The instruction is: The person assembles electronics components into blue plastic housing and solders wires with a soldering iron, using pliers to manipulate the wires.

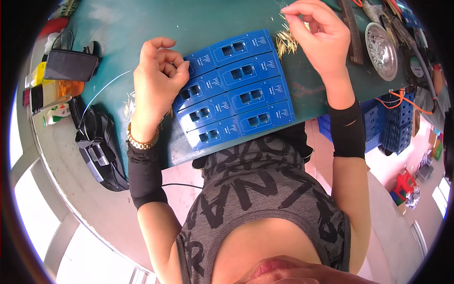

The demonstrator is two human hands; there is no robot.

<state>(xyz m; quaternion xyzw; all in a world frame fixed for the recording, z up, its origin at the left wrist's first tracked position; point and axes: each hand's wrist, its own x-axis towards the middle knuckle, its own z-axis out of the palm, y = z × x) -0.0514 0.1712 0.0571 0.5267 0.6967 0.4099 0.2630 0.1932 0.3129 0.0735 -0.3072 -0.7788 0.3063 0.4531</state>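
Observation:
A blue circuit board panel [231,106], made of several joined boards with square cutouts, lies tilted near the front edge of the green table. My left hand [161,78], with a gold watch on its wrist, is at the panel's upper left edge. Its fingers are curled, thumb and fingertips together over the board's rim; anything between them is hidden. Beyond the panel's upper right corner hovers my right hand [321,40], thumb and forefinger nearly pinched. Whatever they hold is too small to make out. Beside that hand lies a pile of thin gold pins [286,41].
At right stand a metal dish of small shiny parts [382,52] and a rusty metal bar [351,33]. A phone [71,65] and a black bag [100,146] sit at left. Stacked blue boards [397,125] are below the table's right side.

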